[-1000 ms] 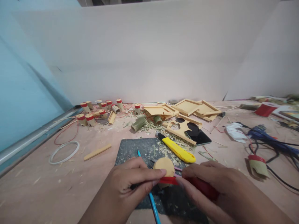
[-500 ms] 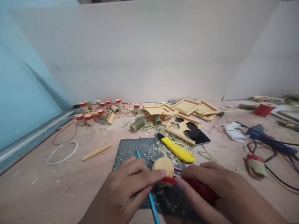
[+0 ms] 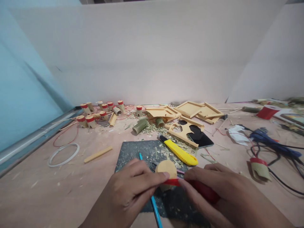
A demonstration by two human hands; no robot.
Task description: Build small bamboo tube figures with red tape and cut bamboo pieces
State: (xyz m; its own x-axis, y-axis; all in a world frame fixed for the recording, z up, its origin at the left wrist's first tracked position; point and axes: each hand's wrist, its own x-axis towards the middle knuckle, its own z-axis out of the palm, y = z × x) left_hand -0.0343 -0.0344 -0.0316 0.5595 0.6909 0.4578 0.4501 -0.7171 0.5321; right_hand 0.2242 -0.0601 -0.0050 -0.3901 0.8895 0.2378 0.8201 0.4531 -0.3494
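My left hand (image 3: 128, 190) is closed on a small bamboo cylinder with a round, pale wooden top (image 3: 167, 168). Red tape (image 3: 172, 182) runs along the near side of the cylinder, just below the top. The tape's right end is between the fingertips of my right hand (image 3: 220, 193), whose fingers are also curled round a red roll (image 3: 205, 191). Under my hands lies a dark mat (image 3: 135, 148). A blue pencil-like stick (image 3: 155, 209) passes beneath my left hand. Beyond the cylinder is a yellow cutter (image 3: 181, 152).
Several red-banded bamboo pieces (image 3: 90, 121) stand at the back left. Wooden frames (image 3: 190, 109), a cut-out board (image 3: 184, 138) and a dark phone (image 3: 201, 137) lie beyond the mat. Blue cloth-like material (image 3: 273, 142) and black cables are at the right, a white ring (image 3: 76, 152) at the left.
My right hand has shifted slightly, and the red tape now lies flatter along the cylinder's near side. My left hand keeps its hold.
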